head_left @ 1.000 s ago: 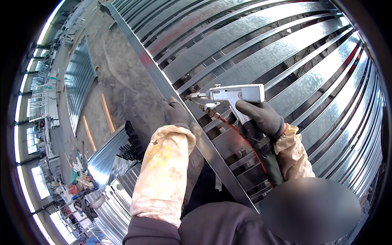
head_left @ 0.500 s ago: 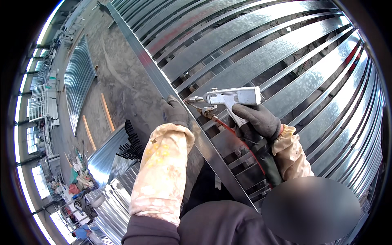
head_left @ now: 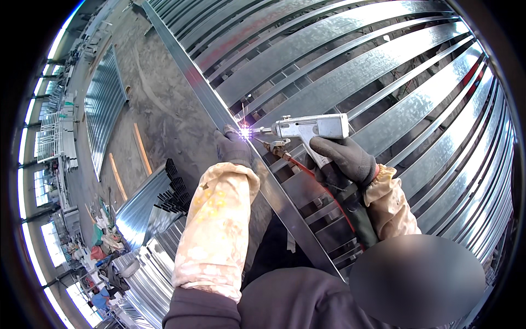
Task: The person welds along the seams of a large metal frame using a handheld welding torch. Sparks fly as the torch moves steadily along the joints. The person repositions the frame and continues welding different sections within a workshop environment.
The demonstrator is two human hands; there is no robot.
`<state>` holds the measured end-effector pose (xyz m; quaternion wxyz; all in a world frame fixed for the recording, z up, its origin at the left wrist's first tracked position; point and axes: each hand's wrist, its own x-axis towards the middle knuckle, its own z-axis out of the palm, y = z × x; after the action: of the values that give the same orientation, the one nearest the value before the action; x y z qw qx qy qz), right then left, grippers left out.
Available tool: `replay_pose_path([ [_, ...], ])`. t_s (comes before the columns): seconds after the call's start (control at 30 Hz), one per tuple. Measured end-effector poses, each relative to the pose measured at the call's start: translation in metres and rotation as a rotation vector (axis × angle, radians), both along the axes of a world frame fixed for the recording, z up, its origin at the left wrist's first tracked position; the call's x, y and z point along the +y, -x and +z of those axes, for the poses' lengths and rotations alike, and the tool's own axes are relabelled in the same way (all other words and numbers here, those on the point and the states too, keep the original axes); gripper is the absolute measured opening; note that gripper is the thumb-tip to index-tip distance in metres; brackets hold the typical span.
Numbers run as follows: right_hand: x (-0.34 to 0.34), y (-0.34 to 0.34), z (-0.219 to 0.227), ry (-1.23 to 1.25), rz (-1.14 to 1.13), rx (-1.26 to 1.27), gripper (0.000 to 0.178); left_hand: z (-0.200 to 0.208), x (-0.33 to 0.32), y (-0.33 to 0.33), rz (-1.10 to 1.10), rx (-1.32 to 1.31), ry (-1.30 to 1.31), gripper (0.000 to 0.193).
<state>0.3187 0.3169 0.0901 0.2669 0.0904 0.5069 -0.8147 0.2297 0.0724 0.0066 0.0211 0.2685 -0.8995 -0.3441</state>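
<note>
My right hand (head_left: 344,160), in a dark grey work glove, is closed round the pistol grip of a silver handheld welding gun (head_left: 313,126). Its nozzle points left at the long galvanized edge rail (head_left: 296,215), where a bright violet-white arc (head_left: 244,132) throws thin sparks upward. An orange-red hose with a brass fitting (head_left: 281,154) runs beneath the gun and back past my wrist. My left hand (head_left: 233,148), gloved too, grips that rail right beside the arc; its fingertips are partly hidden. Several flat metal slats (head_left: 329,90) meet the rail from the right.
Left of the rail, the concrete floor (head_left: 159,98) carries a finished slatted panel (head_left: 104,109) and two wooden strips (head_left: 143,149). Stacked dark tube ends (head_left: 174,192) and bundled metal profiles (head_left: 156,274) lie nearer. A blurred grey oval covers the lower right.
An arc with sparks has lit at the gun's tip on the rail. The gun has shifted very slightly left and up; both hands keep their holds.
</note>
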Motion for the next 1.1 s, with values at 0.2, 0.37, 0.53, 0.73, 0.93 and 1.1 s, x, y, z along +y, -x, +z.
replay_pose_path([
  [0.2, 0.0, -0.003, 0.005, 0.001, 0.005, -0.031, 0.039, -0.009, -0.007, 0.0, -0.014, 0.1, 0.02, 0.055],
  [0.37, 0.003, -0.006, -0.003, 0.001, -0.005, -0.041, 0.039, -0.014, -0.005, 0.001, -0.016, 0.068, 0.001, 0.05],
  [0.53, 0.003, -0.009, -0.003, 0.004, 0.018, -0.056, 0.039, -0.012, -0.006, 0.001, -0.001, 0.103, -0.009, 0.05],
  [0.73, 0.003, -0.013, 0.003, 0.019, 0.008, -0.09, 0.04, -0.001, -0.002, 0.002, 0.012, 0.048, -0.087, 0.057],
  [0.93, 0.004, -0.016, -0.002, 0.009, 0.023, -0.082, 0.039, 0.003, -0.001, 0.001, 0.006, 0.053, -0.087, 0.058],
  [1.1, 0.003, -0.018, 0.0, 0.013, 0.009, -0.041, 0.038, -0.016, -0.01, 0.004, -0.009, 0.143, -0.024, 0.054],
])
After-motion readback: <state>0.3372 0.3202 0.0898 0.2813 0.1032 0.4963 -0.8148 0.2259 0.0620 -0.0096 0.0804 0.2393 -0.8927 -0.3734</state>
